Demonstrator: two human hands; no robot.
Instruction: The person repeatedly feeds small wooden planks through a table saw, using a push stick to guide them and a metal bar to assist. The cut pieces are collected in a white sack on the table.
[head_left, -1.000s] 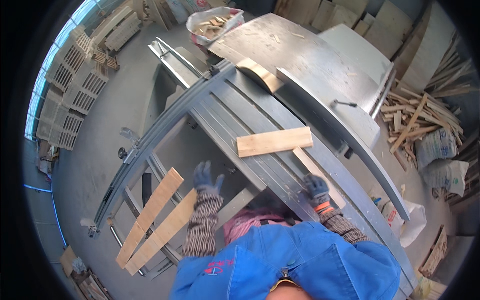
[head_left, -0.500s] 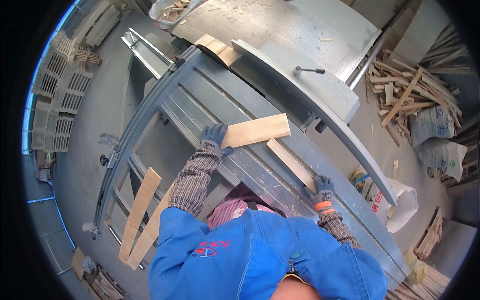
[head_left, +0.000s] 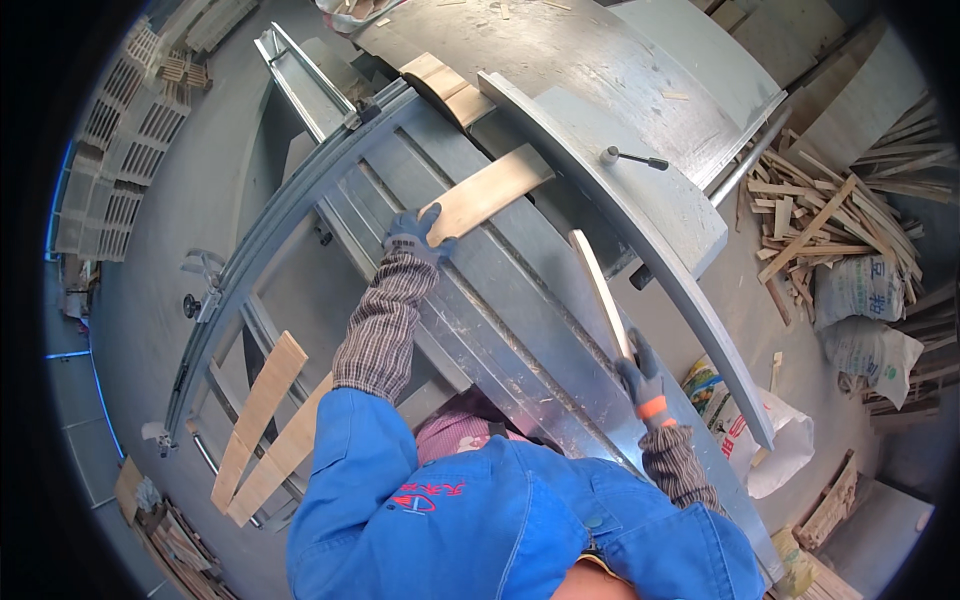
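Note:
Over the grey slotted machine table (head_left: 540, 300), my gloved left hand (head_left: 415, 236) is closed on the near end of a short, wide wooden board (head_left: 490, 192). The board's far end points up and right, toward the long curved-looking metal fence (head_left: 640, 215). To the right, my gloved right hand (head_left: 643, 376) grips the lower end of a narrow wooden strip (head_left: 598, 290). That strip is turned with its thin edge up, and its far end reaches toward the fence. Board and strip are apart from each other.
Two long wooden boards (head_left: 262, 405) lie across the frame at left. A wooden block (head_left: 445, 85) sits at the table's far end. Beyond the fence stand a metal surface (head_left: 490, 45) with scraps and a lever (head_left: 640, 160). Offcuts (head_left: 800, 225) and sacks (head_left: 855, 290) fill the right side.
The wide board has moved away from me and tilted further upward under my left hand. My right hand has lifted and turned the narrow strip, and its far end now points farther out.

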